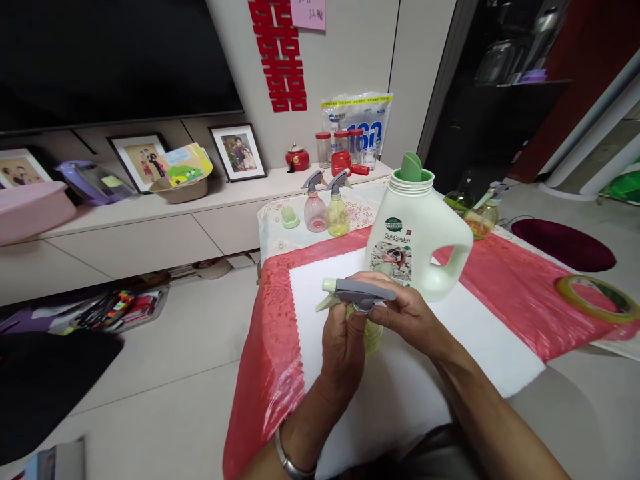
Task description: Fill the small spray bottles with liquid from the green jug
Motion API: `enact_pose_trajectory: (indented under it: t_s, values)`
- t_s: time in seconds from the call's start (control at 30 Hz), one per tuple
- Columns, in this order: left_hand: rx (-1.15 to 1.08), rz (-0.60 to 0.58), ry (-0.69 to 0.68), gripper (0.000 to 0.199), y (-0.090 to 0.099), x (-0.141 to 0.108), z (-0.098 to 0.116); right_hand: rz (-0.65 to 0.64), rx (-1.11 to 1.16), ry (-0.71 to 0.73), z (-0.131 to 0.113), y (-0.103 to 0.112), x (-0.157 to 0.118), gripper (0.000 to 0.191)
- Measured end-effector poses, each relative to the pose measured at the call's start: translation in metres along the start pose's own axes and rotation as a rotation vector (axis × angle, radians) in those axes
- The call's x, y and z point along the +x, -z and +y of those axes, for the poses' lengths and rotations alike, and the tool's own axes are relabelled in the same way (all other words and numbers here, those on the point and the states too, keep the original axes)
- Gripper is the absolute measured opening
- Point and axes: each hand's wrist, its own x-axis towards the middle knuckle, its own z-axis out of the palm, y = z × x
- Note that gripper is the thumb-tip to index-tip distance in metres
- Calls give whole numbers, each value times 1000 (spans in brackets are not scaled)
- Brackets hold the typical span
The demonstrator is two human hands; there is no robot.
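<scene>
Between my hands is a yellow spray bottle (373, 337) with a grey and pale green trigger head (364, 292). My left hand (343, 347) closes round the bottle's neck just under the head. My right hand (404, 312) grips the grey head from the right side, thumb below it. Much of the bottle is hidden behind my fingers. Just beyond my hands stands a large pale green jug (425, 227) with a handle and an uncapped neck that shows a green insert. A pink spray bottle (315, 212) and another yellow spray bottle (339, 215) stand farther back.
A white mat (480, 333) lies on a red plastic cover (275, 320) over the table. A light green cap (289, 217) sits at the back left. On the right are a tape roll (597, 299) and more bottles (483, 217). Behind stands a cabinet with photo frames (238, 153).
</scene>
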Motion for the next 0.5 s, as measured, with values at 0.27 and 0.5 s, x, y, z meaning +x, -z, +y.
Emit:
enact_pose_trajectory:
  t_s: [0.27, 0.5]
  values:
    - [-34, -69, -17, 41, 0, 3, 7, 170, -24, 40, -6, -12, 1, 25]
    - [-239, 22, 34, 30, 1, 3, 1, 261, -17, 17, 0, -22, -2, 32]
